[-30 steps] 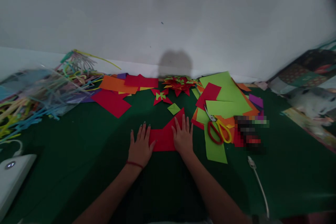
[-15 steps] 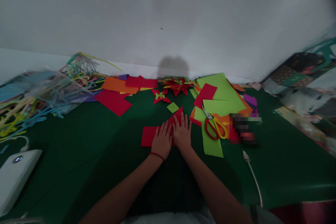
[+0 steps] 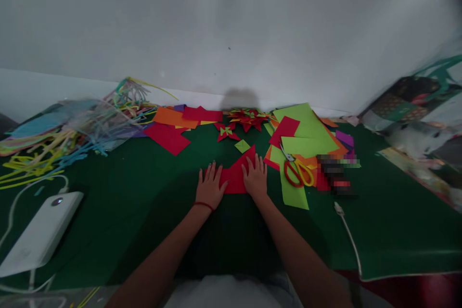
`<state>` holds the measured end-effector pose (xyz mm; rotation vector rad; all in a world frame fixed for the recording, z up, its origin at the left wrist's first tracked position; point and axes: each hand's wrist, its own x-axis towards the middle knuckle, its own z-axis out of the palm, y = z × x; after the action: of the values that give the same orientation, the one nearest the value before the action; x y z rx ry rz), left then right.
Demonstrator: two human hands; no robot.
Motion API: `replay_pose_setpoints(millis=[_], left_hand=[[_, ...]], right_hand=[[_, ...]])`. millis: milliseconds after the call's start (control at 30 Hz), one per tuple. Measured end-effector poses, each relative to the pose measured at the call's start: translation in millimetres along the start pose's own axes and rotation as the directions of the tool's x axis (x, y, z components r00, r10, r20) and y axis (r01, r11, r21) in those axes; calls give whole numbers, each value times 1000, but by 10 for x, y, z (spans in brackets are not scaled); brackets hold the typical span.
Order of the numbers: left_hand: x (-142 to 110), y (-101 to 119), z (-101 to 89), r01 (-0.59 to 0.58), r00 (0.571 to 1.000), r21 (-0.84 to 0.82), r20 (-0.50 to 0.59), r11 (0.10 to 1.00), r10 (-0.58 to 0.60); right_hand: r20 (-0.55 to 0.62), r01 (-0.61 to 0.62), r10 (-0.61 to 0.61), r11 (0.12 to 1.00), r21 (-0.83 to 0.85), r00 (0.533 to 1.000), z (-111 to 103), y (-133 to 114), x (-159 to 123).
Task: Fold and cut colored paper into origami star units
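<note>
A red sheet of paper (image 3: 235, 180) lies on the green tabletop in front of me, its right part folded up into a point. My left hand (image 3: 210, 187), with a red string at the wrist, rests flat on the paper's left end, fingers spread. On the folded right part lies my right hand (image 3: 255, 178), its fingers stretched out. Just beyond the paper is a small folded green square (image 3: 242, 146). Behind that sit a red paper star with a green centre (image 3: 226, 132) and a larger layered red and green paper flower (image 3: 249, 118).
Scissors with red and yellow handles (image 3: 299, 173) lie on green sheets (image 3: 306, 125) at the right. Red and orange sheets (image 3: 168, 138) and a heap of coloured pipe cleaners (image 3: 77, 147) are at the left. A white power bank (image 3: 41, 233) and a white cable (image 3: 348, 236) flank my arms.
My left hand has slid left along the red paper, away from my right hand, uncovering its middle. My right hand stays on the folded part. The view has shifted slightly.
</note>
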<state>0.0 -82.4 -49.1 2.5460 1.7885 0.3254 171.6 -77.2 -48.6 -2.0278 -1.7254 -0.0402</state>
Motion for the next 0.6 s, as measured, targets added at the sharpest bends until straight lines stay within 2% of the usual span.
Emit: replay_pose_setpoints(millis=[200,433,600], left_hand=[[-5,27,-6,22,1000,-17,-22,1000,-22],[-49,37,-7,174,984,-12,-27,985,-174],[-134,-101,-44,252,967,19,-39,968,-251]], right_hand=[[-52,-20,20,1000,10,998,34,66,25],[-87,1,0,1000,11,996,67,86,14],[-95,4,-2,1000,20,995,90,100,12]])
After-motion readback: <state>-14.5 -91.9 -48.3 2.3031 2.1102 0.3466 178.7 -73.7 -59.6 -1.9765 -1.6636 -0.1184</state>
